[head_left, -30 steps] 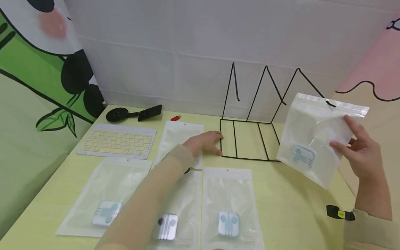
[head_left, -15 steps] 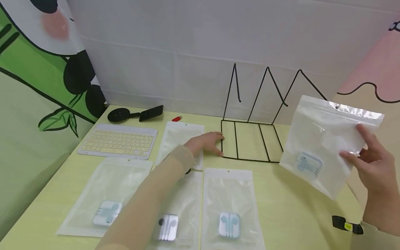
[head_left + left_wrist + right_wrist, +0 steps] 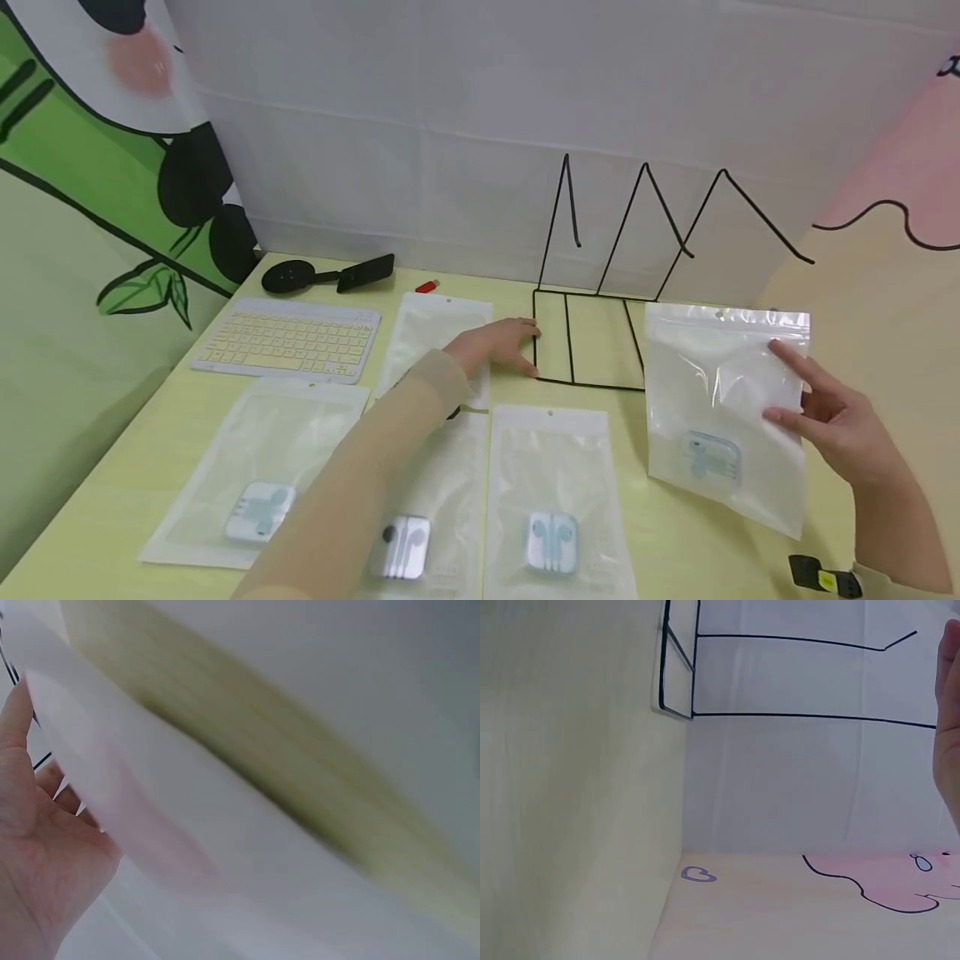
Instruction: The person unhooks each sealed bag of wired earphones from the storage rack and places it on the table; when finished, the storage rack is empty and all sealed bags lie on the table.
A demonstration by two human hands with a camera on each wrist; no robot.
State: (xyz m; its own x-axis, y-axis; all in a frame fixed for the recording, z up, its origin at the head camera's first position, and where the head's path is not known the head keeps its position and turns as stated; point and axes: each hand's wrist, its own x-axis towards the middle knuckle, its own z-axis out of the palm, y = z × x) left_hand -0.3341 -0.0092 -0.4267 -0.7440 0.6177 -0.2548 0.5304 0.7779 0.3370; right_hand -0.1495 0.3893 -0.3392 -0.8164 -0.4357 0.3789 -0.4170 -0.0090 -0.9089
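My right hand [image 3: 843,421] pinches the right side of a clear-and-white zip bag [image 3: 723,379] between thumb and fingers, held upright above the table. A boxed pair of earphones [image 3: 712,458] shows through its lower part. The bag stands in front of the black wire rack [image 3: 570,337] and hides its right end. At the rack's left side, my left hand [image 3: 498,343] holds the wire frame, thumb at the near corner and fingers at the far part. In the right wrist view only an edge of the right hand [image 3: 950,727] shows. Blurred white material fills much of the left wrist view.
More zip bags lie flat: one at left [image 3: 300,442], one at front centre [image 3: 551,467], one under my left arm [image 3: 450,492], one behind my left wrist [image 3: 435,321]. Farther back are a white keyboard [image 3: 288,337], a black folding stand [image 3: 322,275] and a red USB stick [image 3: 427,286].
The bag in my right hand first shifted right, then came left and lower, turning from tilted to nearly upright. My left hand stays at the rack's left side.
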